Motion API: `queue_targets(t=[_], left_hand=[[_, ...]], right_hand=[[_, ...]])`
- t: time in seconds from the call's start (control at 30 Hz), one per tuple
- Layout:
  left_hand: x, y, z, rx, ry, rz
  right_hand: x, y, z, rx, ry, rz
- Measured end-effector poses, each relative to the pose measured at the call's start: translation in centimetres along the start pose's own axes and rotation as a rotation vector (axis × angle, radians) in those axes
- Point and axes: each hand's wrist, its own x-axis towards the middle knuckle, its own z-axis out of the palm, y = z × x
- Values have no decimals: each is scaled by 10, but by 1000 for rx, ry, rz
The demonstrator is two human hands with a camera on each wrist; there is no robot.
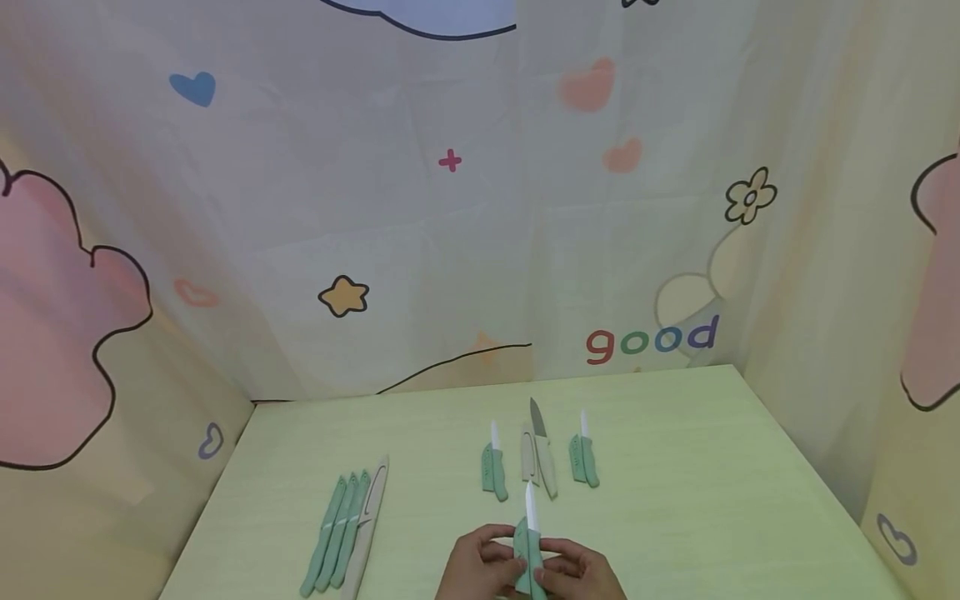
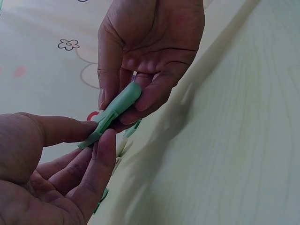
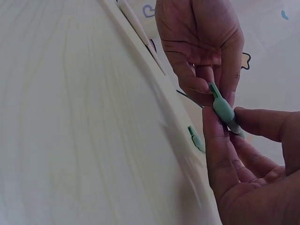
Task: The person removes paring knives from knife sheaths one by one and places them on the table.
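Observation:
Near the table's front edge, both hands hold things side by side. My left hand (image 1: pixel 480 565) pinches a green knife sheath (image 1: pixel 521 537) between thumb and fingers. My right hand (image 1: pixel 581 571) grips the green handle of a small paring knife (image 1: pixel 535 550), whose bare white blade points away from me. Sheath and handle lie alongside each other and appear to touch. In the left wrist view the knife handle (image 2: pixel 125 99) is in the right fingers and the sheath (image 2: pixel 96 135) in the left. From the right wrist, the handle's rounded end (image 3: pixel 224 110) partly hides the rest.
Beyond the hands lie a green knife beside its sheath (image 1: pixel 487 468), a larger cream-handled knife (image 1: pixel 546 458) beside a beige sheath (image 1: pixel 529 457), and another green knife (image 1: pixel 589 458) with its sheath. Left, several sheathed green knives (image 1: pixel 336 529) line up beside a long beige one (image 1: pixel 369 525).

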Motion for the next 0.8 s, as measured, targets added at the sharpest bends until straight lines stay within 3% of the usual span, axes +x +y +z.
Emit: queue_targets(t=[0.47,0.8], left_hand=[[0,-2,1,46,34,12],[-4,-8,2,150,96,9]], right_hand=[[3,0,1,6,10,12],[7,8,-4,-43,0,16]])
